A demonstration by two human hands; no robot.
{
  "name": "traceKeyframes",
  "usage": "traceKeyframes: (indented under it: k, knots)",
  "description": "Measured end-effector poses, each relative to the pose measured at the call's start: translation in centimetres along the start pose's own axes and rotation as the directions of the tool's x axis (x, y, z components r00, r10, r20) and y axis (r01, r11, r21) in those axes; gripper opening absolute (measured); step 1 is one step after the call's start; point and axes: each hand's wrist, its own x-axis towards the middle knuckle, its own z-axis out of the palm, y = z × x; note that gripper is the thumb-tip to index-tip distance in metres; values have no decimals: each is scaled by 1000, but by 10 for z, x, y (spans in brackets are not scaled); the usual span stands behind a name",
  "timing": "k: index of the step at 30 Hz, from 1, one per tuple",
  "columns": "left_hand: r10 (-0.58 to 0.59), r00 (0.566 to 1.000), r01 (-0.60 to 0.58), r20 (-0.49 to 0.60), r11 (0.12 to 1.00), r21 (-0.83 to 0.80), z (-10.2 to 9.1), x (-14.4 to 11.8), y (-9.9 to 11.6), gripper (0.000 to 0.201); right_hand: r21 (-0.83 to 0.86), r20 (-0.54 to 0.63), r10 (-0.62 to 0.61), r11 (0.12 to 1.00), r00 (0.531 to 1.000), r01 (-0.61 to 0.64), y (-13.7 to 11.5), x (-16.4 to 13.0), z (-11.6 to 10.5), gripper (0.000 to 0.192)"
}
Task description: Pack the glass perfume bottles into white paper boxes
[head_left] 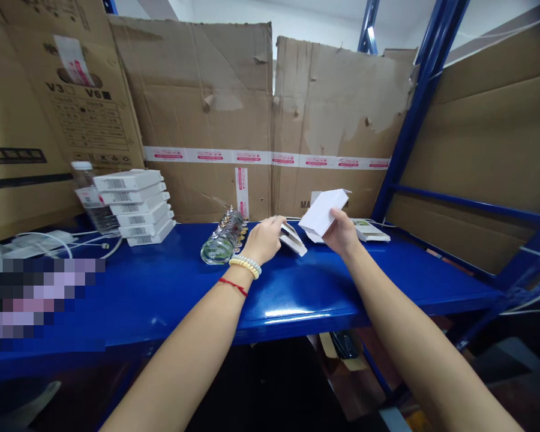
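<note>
In the head view, my right hand (343, 233) grips a white cardboard box (324, 211), held tilted above the blue shelf with a flap sticking out at its upper end. My left hand (264, 239) is closed at the edge of a second small white box (293, 240), which leans at an angle with its open side showing; its fingertips are partly hidden. Just left of that hand stands a row of clear glass pieces (220, 243) with metal fittings. To the right of my right hand lies a flat white box (371, 231) with a green print.
A stack of several white boxes (139, 210) with barcode labels rises at the left, beside a plastic bottle (90, 195). White cables and a power strip (36, 243) lie further left. Cardboard sheets (198, 108) wall the back of the blue shelf (180, 300); a blue post (414, 120) stands right.
</note>
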Motion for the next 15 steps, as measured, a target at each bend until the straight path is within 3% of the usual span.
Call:
traceKeyframes:
  k: [3,5,8,11,13,15]
  knots:
    - [-82,986,46,-145,971,-236,1,4,0,23,30,-20,-9,1000,1000,10,-5,0,-2,43]
    - [-211,953,86,-217,876,-475,1,9,0,17,12,-25,0,1000,1000,1,-6,-1,-3,44]
    - [-415,883,90,-218,606,-790,-1,16,-1,15,-54,-31,16,998,999,-18,-4,1,-4,48]
    - [-569,806,28,-161,309,-951,-4,20,-4,20,-240,-129,-2,970,992,-29,0,5,-6,56]
    - [-644,759,1,-95,148,-989,-7,22,-6,23,-481,-265,-116,876,957,-27,2,8,-10,65]
    - [-677,736,11,-13,31,-999,-10,22,-8,26,-757,-359,-318,650,878,-74,1,9,-15,77]
